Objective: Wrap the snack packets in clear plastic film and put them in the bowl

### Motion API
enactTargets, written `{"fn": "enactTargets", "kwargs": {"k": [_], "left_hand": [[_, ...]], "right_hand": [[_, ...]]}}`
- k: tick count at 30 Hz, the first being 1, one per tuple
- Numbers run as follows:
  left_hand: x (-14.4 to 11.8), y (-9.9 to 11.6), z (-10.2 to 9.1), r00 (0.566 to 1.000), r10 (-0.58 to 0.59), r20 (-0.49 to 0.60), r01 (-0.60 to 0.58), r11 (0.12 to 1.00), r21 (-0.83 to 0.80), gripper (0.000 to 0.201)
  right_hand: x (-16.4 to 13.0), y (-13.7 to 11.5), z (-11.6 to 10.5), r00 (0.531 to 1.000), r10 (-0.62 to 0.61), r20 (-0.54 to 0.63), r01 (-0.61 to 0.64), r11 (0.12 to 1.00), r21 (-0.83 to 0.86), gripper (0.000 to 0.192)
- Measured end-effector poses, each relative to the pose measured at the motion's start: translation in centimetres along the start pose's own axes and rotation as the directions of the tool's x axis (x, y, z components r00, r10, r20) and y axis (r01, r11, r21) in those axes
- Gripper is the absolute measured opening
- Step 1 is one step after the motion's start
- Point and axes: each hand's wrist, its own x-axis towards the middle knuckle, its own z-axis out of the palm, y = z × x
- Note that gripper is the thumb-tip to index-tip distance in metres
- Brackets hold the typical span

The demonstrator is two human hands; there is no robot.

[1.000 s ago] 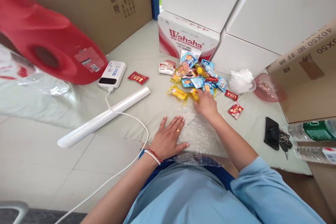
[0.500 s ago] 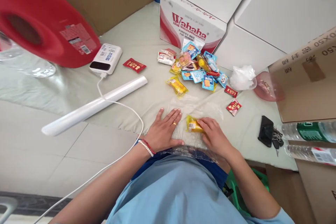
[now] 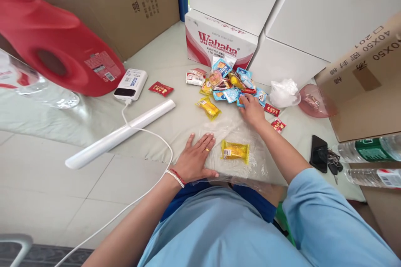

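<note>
A yellow packet lies on a piece of clear plastic, close to the near edge of the worktop. It is long, bright and shiny, with flat, crinkly ends. You can see a bit through the wrapper, and a darker yellow lump shows in the middle. A small white patch with black lines is near its left end.

Just to the left of it, the left hand is flat and open on the plastic, with its fingers spread. The right hand is at the front of a pile of little snacks. Its bent fingers touch a blue packet, but I cannot tell if they grip it.

The pile is a messy heap of blue, yellow, red, white and brown wrappers, in front of a white and red box. Another yellow packet, the slanted one, looks much like the first and lies near the front of the pile. Two small red packets lie near the right wrist.
</note>
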Motion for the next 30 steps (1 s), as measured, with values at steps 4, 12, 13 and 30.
{"fn": "enactTargets", "kwargs": {"k": [4,12,13,30], "left_hand": [[0.0,0.1,-0.1,1.000,-0.006,-0.001,0.006,1.000,0.012,0.115],[0.1,0.0,-0.1,1.000,-0.011,0.006,0.012,0.999,-0.043,0.114],[0.1,0.0,-0.1,1.000,-0.010,0.008,0.010,0.999,-0.040,0.114],[0.3,0.2,-0.4,1.000,-0.010,0.027,0.011,0.999,-0.039,0.113]], "right_hand": [[-2.2,0.7,-1.8,0.946,0.193,-0.259,-0.122,0.956,0.266,0.033],[-15.1,-2.5,-3.1,0.831,0.401,0.386,-0.484,0.178,0.857,0.041],[-16.2,-3.3,-2.5,0.819,0.393,0.418,-0.508,0.160,0.846,0.041],[-14.6,-6.6,-3.9,0.852,-0.160,0.499,0.125,0.987,0.104,0.074]]}}
